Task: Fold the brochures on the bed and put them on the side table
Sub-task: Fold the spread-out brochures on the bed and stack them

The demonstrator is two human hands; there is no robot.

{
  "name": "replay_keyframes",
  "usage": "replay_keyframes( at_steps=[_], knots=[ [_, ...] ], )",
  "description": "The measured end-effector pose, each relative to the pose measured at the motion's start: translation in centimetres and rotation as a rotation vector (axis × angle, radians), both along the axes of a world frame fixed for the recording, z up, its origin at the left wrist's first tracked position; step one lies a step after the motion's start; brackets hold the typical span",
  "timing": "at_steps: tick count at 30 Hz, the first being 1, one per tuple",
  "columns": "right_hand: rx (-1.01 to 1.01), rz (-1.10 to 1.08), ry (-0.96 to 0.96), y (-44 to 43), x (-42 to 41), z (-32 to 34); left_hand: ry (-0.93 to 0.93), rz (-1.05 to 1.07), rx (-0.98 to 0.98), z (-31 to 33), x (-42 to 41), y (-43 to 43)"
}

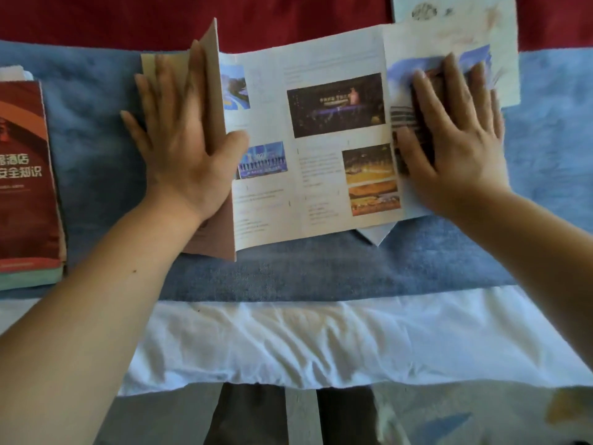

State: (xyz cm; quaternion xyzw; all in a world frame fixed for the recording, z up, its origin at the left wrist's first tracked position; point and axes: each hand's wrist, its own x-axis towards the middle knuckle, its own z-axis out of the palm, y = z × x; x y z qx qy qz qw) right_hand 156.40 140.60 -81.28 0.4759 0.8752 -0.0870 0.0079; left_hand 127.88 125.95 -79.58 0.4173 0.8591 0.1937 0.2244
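Forearms (pixel 96 300) are crossing the white sheet (pixel 288 342), left hand (pixel 179 139) flat on the tan flap (pixel 214 69), right hand (pixel 459 139) flat pinning the brochure (pixel 321 65) on the blue blanket (pixel 321 271), so I'm thinking I should be smoothing along the crease slowly.

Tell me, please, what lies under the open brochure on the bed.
A white paper corner pokes out below the lower edge of the open brochure, on the blue blanket. The rest is covered.
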Motion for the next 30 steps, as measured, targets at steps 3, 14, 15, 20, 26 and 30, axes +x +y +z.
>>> replay_keyframes(
  at_steps=[3, 14, 15, 20, 26, 30],
  knots=[
    [0.001, -0.022, 0.025, -1.4, 0.6, -0.9, -0.018, -0.054, 0.021, 0.0, 2.3, 1.2],
    [0.008, -0.125, 0.090, -4.0, -0.8, -0.9, 0.109, -0.261, -0.089, -0.2, 12.1, 6.2],
    [0.012, -0.123, 0.092, -3.8, -0.7, -0.8, 0.157, -0.267, -0.132, -0.8, 12.5, 6.4],
    [0.052, -0.066, 0.151, -3.5, 0.3, -1.2, 0.391, -0.246, -0.156, -3.2, 13.9, 6.1],
    [0.084, -0.067, 0.170, -3.9, 0.1, -1.6, 0.399, -0.273, -0.135, -3.4, 13.4, 6.0],
    [0.026, -0.082, 0.155, -5.1, -1.1, -0.9, 0.393, -0.301, -0.123, -3.4, 11.9, 5.1]
  ],
)
